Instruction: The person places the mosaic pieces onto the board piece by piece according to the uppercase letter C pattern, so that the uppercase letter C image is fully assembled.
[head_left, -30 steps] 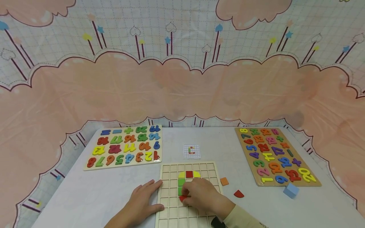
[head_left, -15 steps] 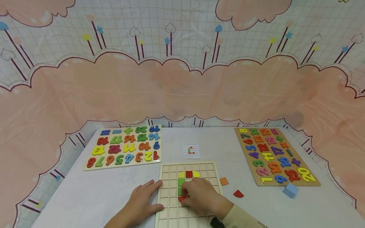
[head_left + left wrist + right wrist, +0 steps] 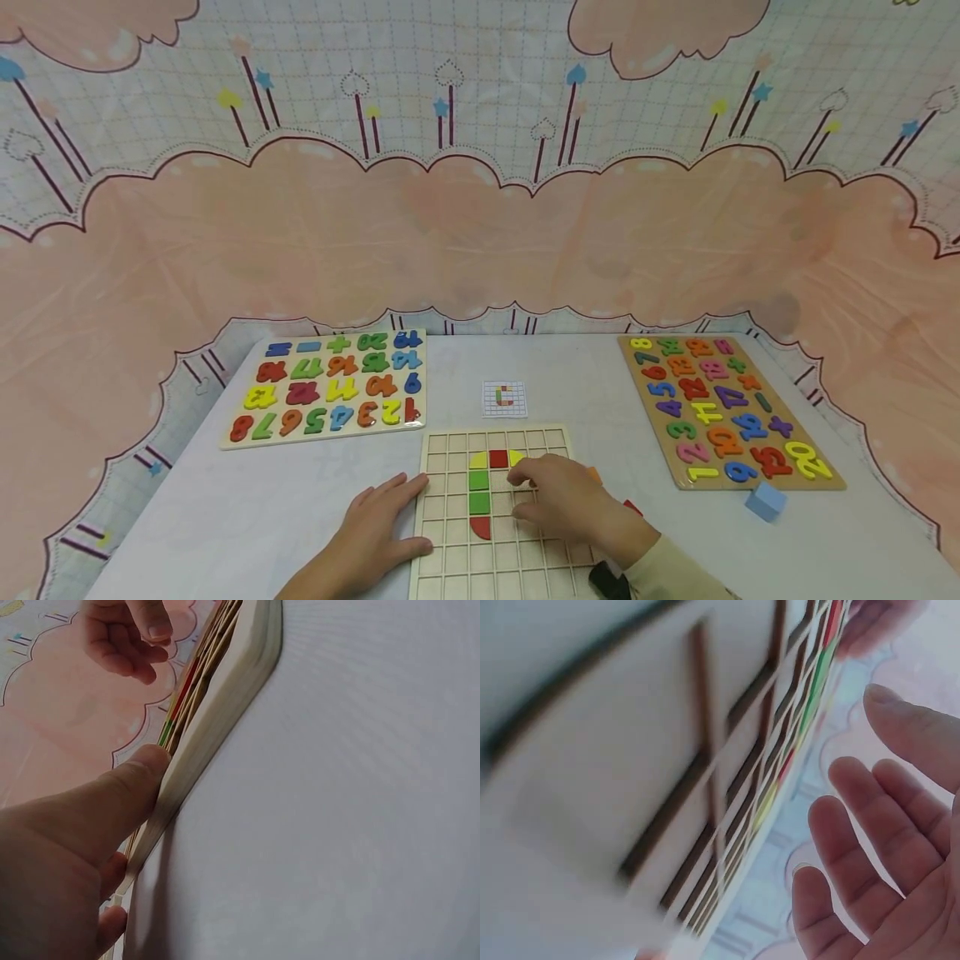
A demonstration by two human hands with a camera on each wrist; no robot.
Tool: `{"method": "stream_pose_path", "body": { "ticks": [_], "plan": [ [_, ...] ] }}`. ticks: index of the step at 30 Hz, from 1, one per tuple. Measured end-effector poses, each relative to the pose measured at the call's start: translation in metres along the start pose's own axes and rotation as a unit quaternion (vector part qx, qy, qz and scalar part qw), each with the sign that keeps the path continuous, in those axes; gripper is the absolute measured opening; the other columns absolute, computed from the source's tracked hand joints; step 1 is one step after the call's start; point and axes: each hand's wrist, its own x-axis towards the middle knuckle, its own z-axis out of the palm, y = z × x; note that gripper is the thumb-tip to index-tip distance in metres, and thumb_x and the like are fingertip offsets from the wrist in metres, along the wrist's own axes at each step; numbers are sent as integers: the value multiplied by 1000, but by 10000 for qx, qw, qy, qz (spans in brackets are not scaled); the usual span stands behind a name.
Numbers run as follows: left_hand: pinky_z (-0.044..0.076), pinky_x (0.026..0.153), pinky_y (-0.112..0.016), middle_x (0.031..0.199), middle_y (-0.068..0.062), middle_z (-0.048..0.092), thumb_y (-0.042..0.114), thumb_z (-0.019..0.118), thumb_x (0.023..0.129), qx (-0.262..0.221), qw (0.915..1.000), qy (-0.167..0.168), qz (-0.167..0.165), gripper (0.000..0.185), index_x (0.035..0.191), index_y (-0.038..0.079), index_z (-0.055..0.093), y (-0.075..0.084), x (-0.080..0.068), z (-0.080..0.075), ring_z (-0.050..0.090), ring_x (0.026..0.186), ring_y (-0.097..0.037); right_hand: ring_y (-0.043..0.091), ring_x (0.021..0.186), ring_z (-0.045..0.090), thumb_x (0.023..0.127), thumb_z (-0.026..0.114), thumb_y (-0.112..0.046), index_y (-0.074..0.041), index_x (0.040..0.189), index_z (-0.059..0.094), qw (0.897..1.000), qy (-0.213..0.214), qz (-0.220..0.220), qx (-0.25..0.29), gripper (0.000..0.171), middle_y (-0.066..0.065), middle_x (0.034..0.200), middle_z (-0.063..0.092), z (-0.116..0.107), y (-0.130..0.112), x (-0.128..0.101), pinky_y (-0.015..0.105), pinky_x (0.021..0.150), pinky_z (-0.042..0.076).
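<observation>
A wooden grid board (image 3: 442, 575) lies at the front middle of the table. My left hand (image 3: 371, 529) rests against its left edge, fingers extended; in the left wrist view the thumb (image 3: 124, 791) presses the rim. Over the board's right half hovers my right hand (image 3: 566, 504), fingers loosely bent, holding nothing; the right wrist view shows its fingers (image 3: 855, 862) apart. Set in the grid are a red square (image 3: 498, 459) between two yellow quarter-circles (image 3: 478, 460), two green squares (image 3: 478, 502) below, and a red quarter-circle (image 3: 481, 527) under them.
Behind the board lies a pattern card (image 3: 504, 400). Partly hidden by the right hand and arm are an orange square (image 3: 595, 475) and another red piece (image 3: 633, 507). Number puzzles stand left (image 3: 300, 417) and right (image 3: 720, 417), with a blue cube (image 3: 766, 502) by the right one.
My right hand has let go of the red quarter-circle, which stays in the grid below the green squares, and has moved right. My left hand has not moved.
</observation>
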Motion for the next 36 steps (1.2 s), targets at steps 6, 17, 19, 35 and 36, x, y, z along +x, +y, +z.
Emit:
{"method": "stream_pose_path", "body": {
  "ticks": [6,17,19,35,36],
  "plan": [
    [18,110,-70,144,-12,53,45,85,77,26,10000,-4,-18,84,145,8,53,1,0,0,36,140,-41,22,94,65,85,78,-16,-10,109,70,9989,226,335,235,26,2,102,70,-13,21,-14,47,83,53],
    [19,110,-69,144,-11,53,45,84,77,24,10000,35,85,83,145,9,53,0,-1,-1,36,140,-40,23,100,66,86,77,-14,-13,112,70,9927,459,1112,-6,26,-1,105,72,-24,61,-26,47,91,52],
    [19,110,-69,144,-11,53,45,84,77,19,10000,32,80,83,145,8,52,1,-1,-1,36,140,-40,25,101,67,87,77,-14,-13,112,70,9925,476,1125,-60,26,0,104,72,-25,66,-27,48,91,52],
    [20,110,-70,144,-13,53,45,85,77,99,9999,15,21,84,145,8,53,0,-1,-1,37,139,-42,30,106,65,89,76,-15,-12,111,70,9890,365,1430,17,23,3,107,71,-23,75,-27,52,95,50],
    [20,110,-70,144,-13,53,45,85,77,109,9999,16,23,84,145,8,52,0,-1,-1,37,139,-42,30,107,65,89,76,-14,-12,110,70,9889,368,1441,13,23,3,107,71,-23,76,-27,52,95,49]
  ]
}}
